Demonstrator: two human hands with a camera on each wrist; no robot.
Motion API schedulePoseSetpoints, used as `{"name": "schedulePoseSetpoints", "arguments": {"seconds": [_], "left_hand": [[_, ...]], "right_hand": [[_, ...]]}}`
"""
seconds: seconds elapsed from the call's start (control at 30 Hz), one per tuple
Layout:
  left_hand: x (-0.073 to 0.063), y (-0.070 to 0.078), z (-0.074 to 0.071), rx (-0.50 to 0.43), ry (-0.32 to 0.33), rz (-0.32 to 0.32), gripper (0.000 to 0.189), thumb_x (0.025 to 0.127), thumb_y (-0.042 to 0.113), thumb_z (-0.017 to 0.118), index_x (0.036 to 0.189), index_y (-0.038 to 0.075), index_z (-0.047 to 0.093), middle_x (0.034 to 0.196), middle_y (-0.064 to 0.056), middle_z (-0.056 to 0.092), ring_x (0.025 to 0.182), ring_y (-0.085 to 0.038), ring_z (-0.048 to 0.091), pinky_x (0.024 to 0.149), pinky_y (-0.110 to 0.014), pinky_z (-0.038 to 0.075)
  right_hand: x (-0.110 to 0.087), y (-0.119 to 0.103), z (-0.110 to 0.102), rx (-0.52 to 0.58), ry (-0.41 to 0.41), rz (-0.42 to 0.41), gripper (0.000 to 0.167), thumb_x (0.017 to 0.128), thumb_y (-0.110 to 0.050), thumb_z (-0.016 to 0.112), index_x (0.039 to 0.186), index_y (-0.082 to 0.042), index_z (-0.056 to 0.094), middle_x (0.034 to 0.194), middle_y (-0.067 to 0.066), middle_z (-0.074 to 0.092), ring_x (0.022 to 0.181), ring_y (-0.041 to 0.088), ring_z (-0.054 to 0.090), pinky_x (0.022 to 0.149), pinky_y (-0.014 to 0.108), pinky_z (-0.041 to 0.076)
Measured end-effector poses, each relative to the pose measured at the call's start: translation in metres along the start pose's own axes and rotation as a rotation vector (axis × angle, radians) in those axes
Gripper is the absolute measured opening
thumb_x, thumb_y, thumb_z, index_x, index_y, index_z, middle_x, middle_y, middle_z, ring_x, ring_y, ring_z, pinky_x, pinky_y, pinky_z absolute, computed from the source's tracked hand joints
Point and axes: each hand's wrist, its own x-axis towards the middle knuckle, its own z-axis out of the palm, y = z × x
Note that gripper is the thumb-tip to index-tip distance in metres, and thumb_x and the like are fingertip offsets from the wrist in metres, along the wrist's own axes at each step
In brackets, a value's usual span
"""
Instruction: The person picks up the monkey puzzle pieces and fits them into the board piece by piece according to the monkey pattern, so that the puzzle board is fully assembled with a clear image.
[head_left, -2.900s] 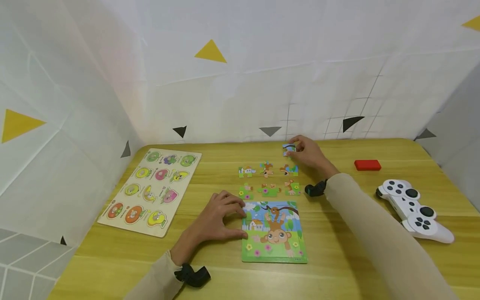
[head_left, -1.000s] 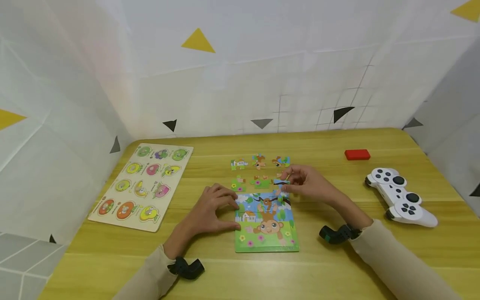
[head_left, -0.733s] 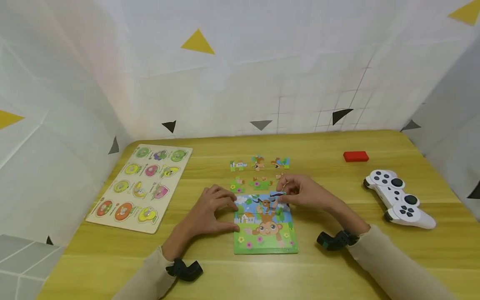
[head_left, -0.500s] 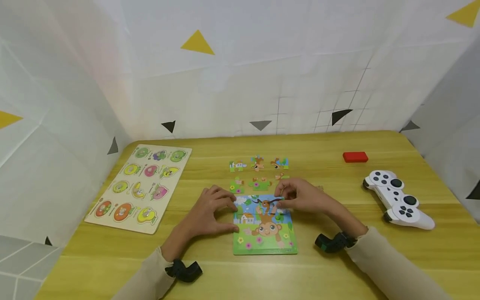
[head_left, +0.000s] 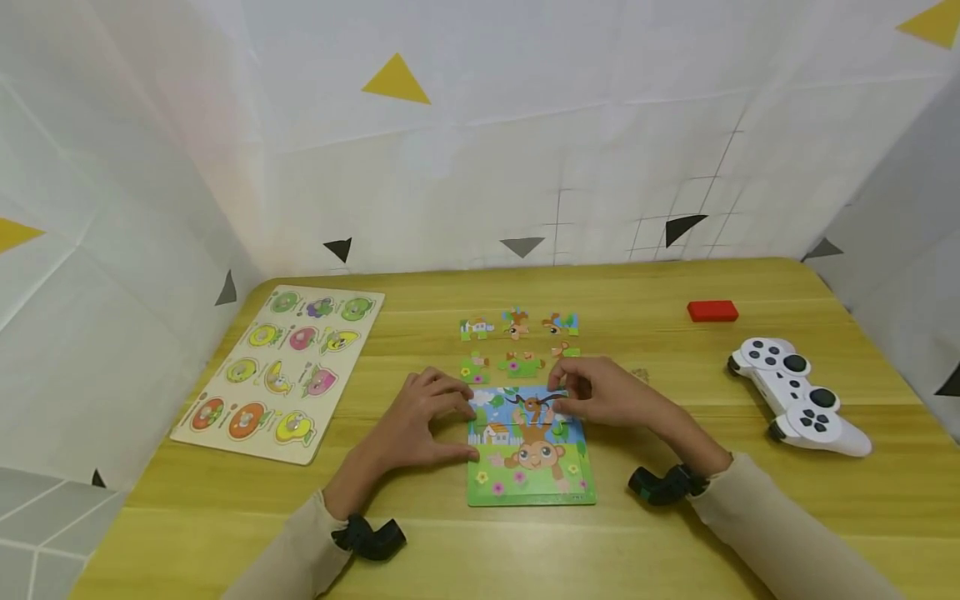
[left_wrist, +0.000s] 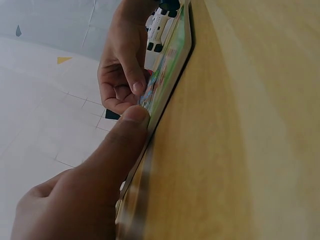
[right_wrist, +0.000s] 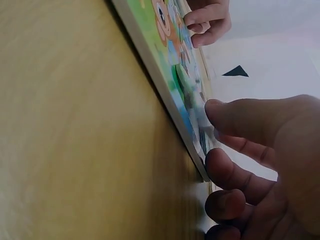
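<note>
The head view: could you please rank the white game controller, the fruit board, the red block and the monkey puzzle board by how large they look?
Largest to smallest, as they look there:
fruit board
monkey puzzle board
white game controller
red block
No two look alike in size.

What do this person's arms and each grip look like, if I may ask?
The left sleeve and right sleeve are long and light beige. Beyond each cuff sits a black, bent device: the left wrist device and the right wrist device. The left grip and right grip are bare, without gloves.
</note>
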Motion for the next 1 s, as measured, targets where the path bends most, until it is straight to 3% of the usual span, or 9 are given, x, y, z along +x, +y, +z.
{"name": "schedulePoseSetpoints", "arguments": {"seconds": [0.2,0.43,0.67,1.0], "left_hand": [[0.0,-0.001,0.0,-0.001,0.004,0.003,0.043,0.074,0.065,0.082,0.101,0.032,0.072,0.124,0.01,0.066,0.117,-0.01,0.05,0.091,-0.037,0.034],[0.0,0.0,0.001,-0.002,0.004,0.0,0.043,0.075,0.066,0.081,0.101,0.033,0.072,0.124,0.011,0.066,0.117,-0.01,0.05,0.091,-0.037,0.034],[-0.001,-0.001,0.001,0.001,0.002,0.006,0.043,0.075,0.066,0.081,0.102,0.034,0.072,0.124,0.01,0.066,0.117,-0.011,0.05,0.092,-0.038,0.034],[0.001,0.001,-0.001,-0.004,0.0,0.006,0.042,0.075,0.064,0.081,0.101,0.032,0.072,0.124,0.009,0.066,0.117,-0.012,0.05,0.093,-0.04,0.035]], "right_hand": [[0.0,-0.001,0.001,-0.05,0.03,-0.026,0.019,0.092,-0.019,0.077,0.106,-0.012,0.067,0.075,-0.003,0.058,0.063,0.007,0.048,0.063,0.025,0.043],[0.001,-0.008,0.003,-0.203,0.026,-0.136,0.019,0.088,-0.028,0.082,0.106,-0.024,0.077,0.099,-0.005,0.065,0.083,0.013,0.054,0.078,0.029,0.046],[0.001,-0.007,0.008,-0.313,0.028,-0.114,0.022,0.087,-0.033,0.082,0.106,-0.023,0.077,0.098,-0.009,0.064,0.086,0.009,0.052,0.08,0.03,0.045],[0.001,-0.013,0.008,-0.338,0.025,-0.096,0.022,0.086,-0.031,0.083,0.105,-0.02,0.078,0.098,-0.008,0.065,0.086,0.011,0.052,0.081,0.032,0.046]]}}
